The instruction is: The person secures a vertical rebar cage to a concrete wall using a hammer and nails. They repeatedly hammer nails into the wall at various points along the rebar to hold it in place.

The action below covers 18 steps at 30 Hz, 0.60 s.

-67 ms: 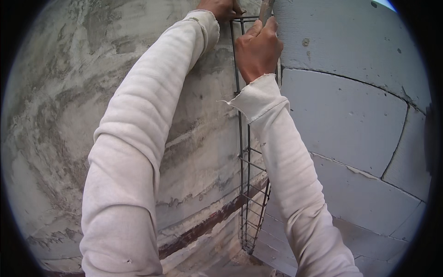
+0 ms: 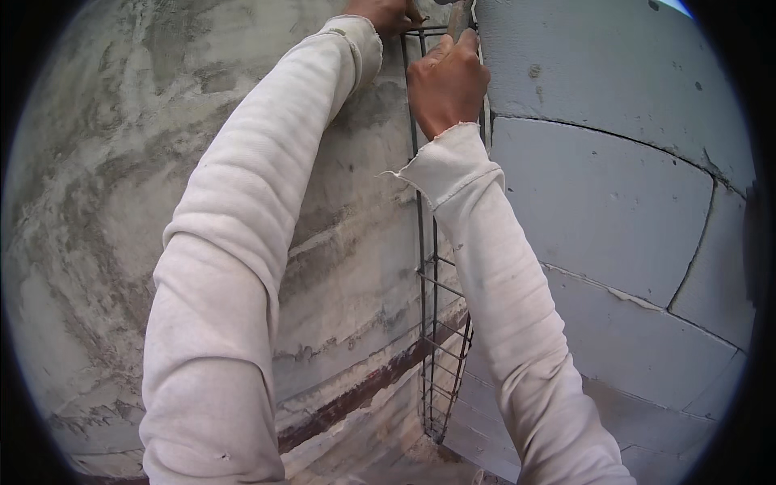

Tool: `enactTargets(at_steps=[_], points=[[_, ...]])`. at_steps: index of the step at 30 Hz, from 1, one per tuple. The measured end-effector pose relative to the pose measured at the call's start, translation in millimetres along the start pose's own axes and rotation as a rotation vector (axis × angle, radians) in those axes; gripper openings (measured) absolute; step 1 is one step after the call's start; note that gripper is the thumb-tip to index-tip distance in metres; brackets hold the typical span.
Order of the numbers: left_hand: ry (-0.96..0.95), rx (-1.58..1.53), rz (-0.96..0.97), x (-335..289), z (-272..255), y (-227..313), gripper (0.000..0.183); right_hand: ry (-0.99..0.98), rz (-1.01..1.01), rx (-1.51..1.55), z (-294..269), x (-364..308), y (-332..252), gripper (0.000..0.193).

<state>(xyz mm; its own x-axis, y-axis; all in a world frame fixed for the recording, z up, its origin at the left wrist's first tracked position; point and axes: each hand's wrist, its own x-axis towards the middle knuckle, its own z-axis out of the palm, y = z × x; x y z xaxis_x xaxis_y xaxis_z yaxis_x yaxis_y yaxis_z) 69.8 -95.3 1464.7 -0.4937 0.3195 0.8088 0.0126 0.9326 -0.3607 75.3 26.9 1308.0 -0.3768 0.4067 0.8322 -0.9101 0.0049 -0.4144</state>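
Note:
High in the view, my right hand (image 2: 449, 87) is wrapped round the handle of a hammer (image 2: 459, 23). Part of its dark metal head shows at the top edge; the rest is cut off. Just left of it, my left hand (image 2: 381, 14) is closed against the wall, by the top tie of a rebar cage (image 2: 421, 234). What its fingers pinch is too small and cut off to make out. The steel cage runs down behind my right wrist and sleeve, in the gap between a rough wall and a block wall.
On the left stands a rough, mortar-smeared wall (image 2: 121, 202), with a reddish-brown strip (image 2: 372, 390) low across it. Smooth grey blocks (image 2: 598, 202) with thin joints form the wall on the right. The cage narrows toward its far lower end between both walls.
My right hand has shifted slightly up and left, and the hammer has tilted so that part of its head shows. My left hand has barely moved.

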Motion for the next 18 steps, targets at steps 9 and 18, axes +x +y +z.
enactTargets(at_steps=[9,18], points=[[-0.115,0.010,0.039,6.8,-4.6,-7.4,0.020,0.015,0.010,-0.015,3.5,-4.0,-3.6,0.029],[-0.095,0.071,0.021,9.4,-4.4,-4.3,0.030,-0.072,-0.029,-0.102,8.5,10.2,3.9,0.032]])
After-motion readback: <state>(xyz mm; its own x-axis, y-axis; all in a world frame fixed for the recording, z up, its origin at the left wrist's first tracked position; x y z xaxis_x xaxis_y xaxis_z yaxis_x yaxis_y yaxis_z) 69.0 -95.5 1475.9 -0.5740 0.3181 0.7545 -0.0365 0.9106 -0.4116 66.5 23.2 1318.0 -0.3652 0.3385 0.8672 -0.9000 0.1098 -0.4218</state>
